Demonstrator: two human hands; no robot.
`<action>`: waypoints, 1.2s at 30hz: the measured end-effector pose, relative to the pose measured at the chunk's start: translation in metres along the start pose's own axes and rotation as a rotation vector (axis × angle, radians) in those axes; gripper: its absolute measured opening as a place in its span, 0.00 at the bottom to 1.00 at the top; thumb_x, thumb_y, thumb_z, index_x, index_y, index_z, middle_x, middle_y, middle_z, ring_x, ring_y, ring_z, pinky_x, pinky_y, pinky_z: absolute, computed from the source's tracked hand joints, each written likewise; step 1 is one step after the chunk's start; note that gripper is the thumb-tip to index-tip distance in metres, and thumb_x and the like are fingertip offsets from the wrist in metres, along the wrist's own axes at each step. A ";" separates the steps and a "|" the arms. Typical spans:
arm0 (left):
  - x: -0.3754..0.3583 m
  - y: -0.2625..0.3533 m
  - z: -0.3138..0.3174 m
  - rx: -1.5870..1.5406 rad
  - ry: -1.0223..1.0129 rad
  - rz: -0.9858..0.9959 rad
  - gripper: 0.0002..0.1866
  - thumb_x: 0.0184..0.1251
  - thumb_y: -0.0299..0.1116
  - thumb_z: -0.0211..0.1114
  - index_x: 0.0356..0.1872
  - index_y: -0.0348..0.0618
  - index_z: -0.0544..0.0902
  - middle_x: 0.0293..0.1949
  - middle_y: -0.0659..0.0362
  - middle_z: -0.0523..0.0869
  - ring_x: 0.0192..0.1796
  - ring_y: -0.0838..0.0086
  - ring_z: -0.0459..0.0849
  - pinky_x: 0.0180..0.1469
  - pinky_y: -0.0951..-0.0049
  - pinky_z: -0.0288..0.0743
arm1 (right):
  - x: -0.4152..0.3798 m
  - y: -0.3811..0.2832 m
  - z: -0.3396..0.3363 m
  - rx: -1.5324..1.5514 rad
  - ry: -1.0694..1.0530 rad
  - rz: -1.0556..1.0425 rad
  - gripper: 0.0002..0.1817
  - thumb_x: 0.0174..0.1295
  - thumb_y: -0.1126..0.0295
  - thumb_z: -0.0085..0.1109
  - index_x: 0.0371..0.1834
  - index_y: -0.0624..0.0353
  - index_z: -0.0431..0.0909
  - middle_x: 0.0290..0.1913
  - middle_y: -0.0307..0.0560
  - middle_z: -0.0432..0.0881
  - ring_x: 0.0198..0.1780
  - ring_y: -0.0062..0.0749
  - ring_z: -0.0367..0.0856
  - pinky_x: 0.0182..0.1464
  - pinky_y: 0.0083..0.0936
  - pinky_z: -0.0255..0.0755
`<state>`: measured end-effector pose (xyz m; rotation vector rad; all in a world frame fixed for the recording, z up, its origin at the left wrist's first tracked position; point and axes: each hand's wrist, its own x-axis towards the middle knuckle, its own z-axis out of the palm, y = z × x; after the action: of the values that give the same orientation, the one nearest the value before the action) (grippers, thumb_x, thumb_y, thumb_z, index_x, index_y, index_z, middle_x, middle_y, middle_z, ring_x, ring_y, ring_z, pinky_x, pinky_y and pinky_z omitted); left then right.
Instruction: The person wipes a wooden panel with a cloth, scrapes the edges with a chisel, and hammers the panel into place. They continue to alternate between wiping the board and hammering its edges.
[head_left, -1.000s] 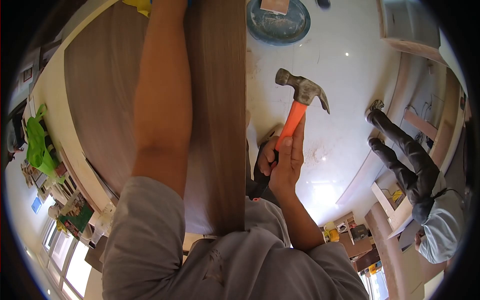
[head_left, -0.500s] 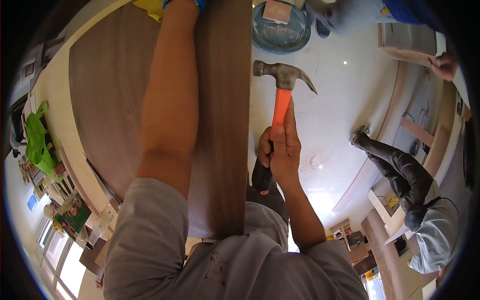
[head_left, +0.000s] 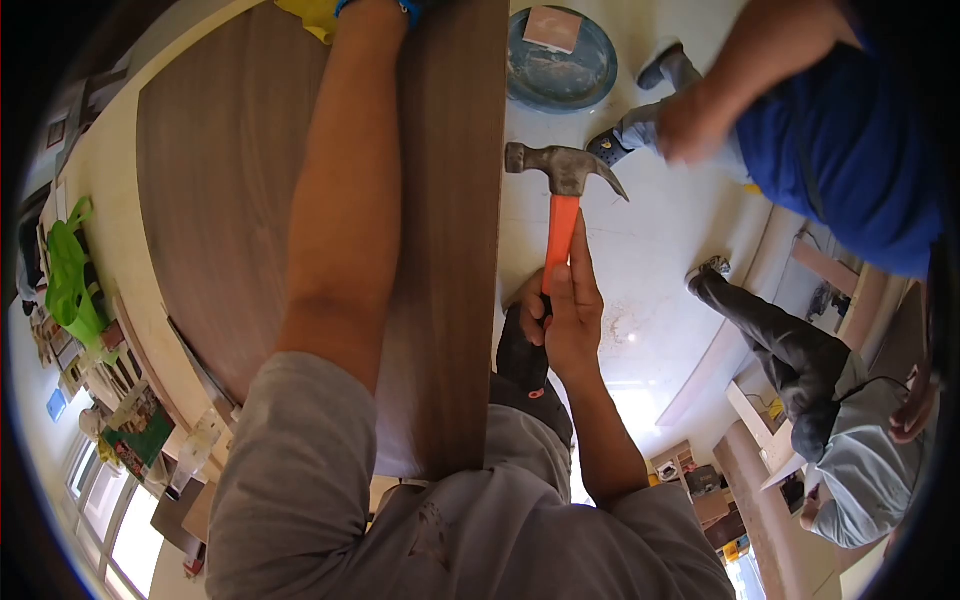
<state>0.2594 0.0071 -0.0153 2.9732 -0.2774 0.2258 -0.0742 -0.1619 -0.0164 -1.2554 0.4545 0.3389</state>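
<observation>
My right hand (head_left: 566, 315) is wrapped round the orange and black handle of a claw hammer (head_left: 563, 235), its metal head pointing away from me beside the panel's right edge. A large brown wood-grain panel (head_left: 230, 200) lies in front of me. My left arm stretches across it to the top of the view, where a blue band (head_left: 412, 10) circles the wrist. The left hand itself is almost wholly cut off at the frame's edge, near a yellow cloth (head_left: 312, 14).
A round blue-grey tub (head_left: 560, 85) with a pinkish piece on it stands beyond the hammer. One person in blue (head_left: 850, 150) is at the upper right, another in grey (head_left: 865, 460) at the lower right. A green bag (head_left: 70, 285) lies at the left.
The person in blue has come further into view at the upper right, an arm reaching leftward. The hammer has dropped slightly lower in the view, still in my right hand.
</observation>
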 end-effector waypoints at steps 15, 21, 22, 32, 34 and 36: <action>-0.002 0.004 -0.009 -0.050 -0.032 -0.043 0.30 0.73 0.55 0.51 0.36 0.36 0.88 0.40 0.39 0.89 0.46 0.48 0.88 0.54 0.52 0.80 | -0.024 0.010 -0.013 -0.070 -0.058 0.086 0.32 0.83 0.57 0.38 0.85 0.43 0.40 0.23 0.34 0.65 0.18 0.15 0.61 0.19 0.15 0.62; -0.004 0.001 -0.006 -0.126 0.040 -0.032 0.26 0.74 0.53 0.52 0.40 0.39 0.89 0.40 0.43 0.89 0.47 0.50 0.88 0.53 0.52 0.80 | -0.074 0.040 -0.051 -0.150 0.136 0.158 0.31 0.83 0.62 0.41 0.85 0.40 0.45 0.21 0.33 0.64 0.17 0.14 0.60 0.18 0.15 0.59; -0.003 -0.007 0.012 -0.088 0.130 0.033 0.23 0.75 0.50 0.53 0.40 0.42 0.88 0.37 0.47 0.89 0.44 0.51 0.88 0.49 0.50 0.80 | -0.082 0.042 -0.058 -0.131 0.135 0.152 0.32 0.82 0.59 0.42 0.85 0.39 0.44 0.20 0.33 0.64 0.17 0.14 0.61 0.18 0.14 0.60; -0.236 0.071 -0.059 -0.018 -0.003 0.404 0.29 0.73 0.47 0.58 0.65 0.34 0.76 0.72 0.40 0.70 0.77 0.47 0.63 0.81 0.49 0.47 | -0.114 0.036 -0.069 -0.081 0.091 0.037 0.32 0.82 0.66 0.42 0.85 0.42 0.45 0.21 0.32 0.60 0.17 0.14 0.57 0.18 0.16 0.57; -0.301 0.091 -0.081 -0.085 -0.114 0.381 0.30 0.71 0.46 0.61 0.65 0.32 0.76 0.72 0.39 0.70 0.77 0.45 0.62 0.81 0.47 0.47 | -0.115 0.036 -0.070 -0.050 0.059 0.020 0.32 0.82 0.65 0.42 0.85 0.41 0.45 0.21 0.32 0.61 0.17 0.14 0.57 0.19 0.16 0.57; -0.363 0.109 -0.092 -0.116 -0.180 0.355 0.29 0.70 0.45 0.62 0.64 0.32 0.76 0.72 0.39 0.69 0.77 0.44 0.61 0.81 0.46 0.47 | -0.121 0.038 -0.071 -0.019 0.036 0.014 0.32 0.82 0.65 0.43 0.85 0.41 0.45 0.21 0.32 0.61 0.17 0.15 0.57 0.19 0.16 0.58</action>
<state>-0.1268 -0.0214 0.0299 2.8116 -0.8124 -0.0209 -0.2072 -0.2195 -0.0044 -1.2786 0.4917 0.3332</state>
